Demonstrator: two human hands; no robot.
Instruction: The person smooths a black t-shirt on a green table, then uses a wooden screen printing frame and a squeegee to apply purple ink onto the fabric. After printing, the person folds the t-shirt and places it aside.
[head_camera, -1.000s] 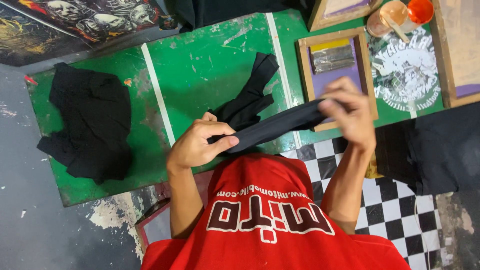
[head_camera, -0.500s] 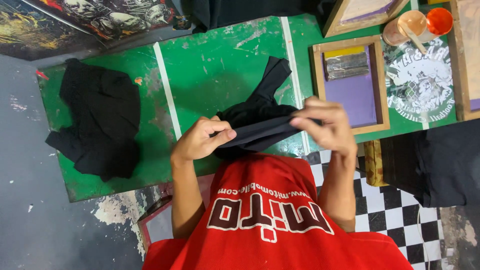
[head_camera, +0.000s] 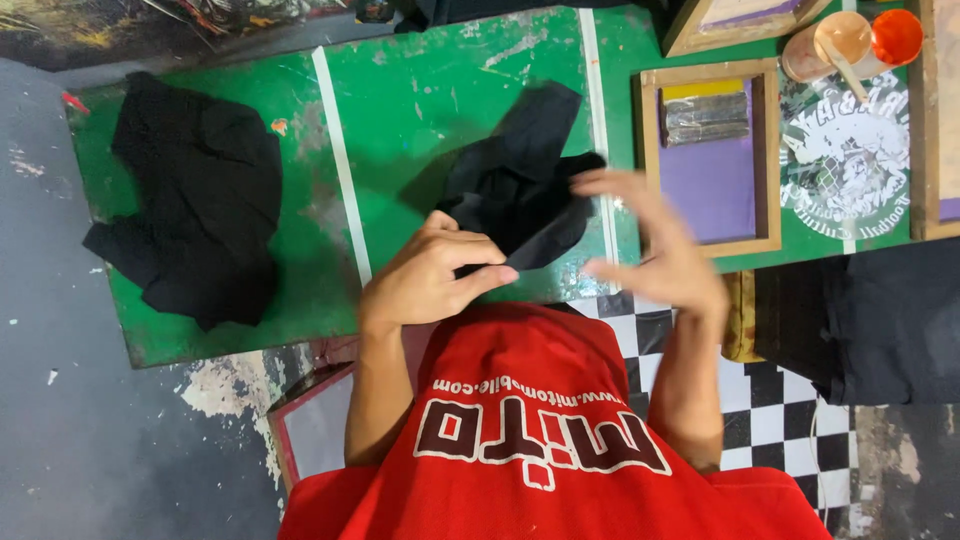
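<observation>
Your left hand (head_camera: 430, 280) is pinched shut on a fold of the black cloth (head_camera: 520, 190), thumb pressed against curled fingers, just above the near edge of the green table (head_camera: 450, 90). Your right hand (head_camera: 660, 255) has let go — half a second ago it gripped the other end of the same cloth and pulled it taut between your hands; now it hangs open, fingers spread and a little blurred, just beside the cloth and not gripping it. With the tension gone, the black cloth has slumped from a stretched band into a loose, crumpled heap that rests on the table beside a white stripe, one corner held by your left hand. So the cloth now sits mostly on the table, held at one point only, and the stretching between two hands appears to be over. Well apart on the left end of the table lies a second black garment (head_camera: 195, 200), bunched and untouched. To the right of your open hand sits a wooden frame with a purple screen (head_camera: 712, 160), and beyond it a white round print (head_camera: 850, 150) on the green surface and an orange-lidded jar (head_camera: 850, 42). A red shirt (head_camera: 540, 440) fills the bottom of the view, over a black-and-white chequered floor (head_camera: 780, 410).
</observation>
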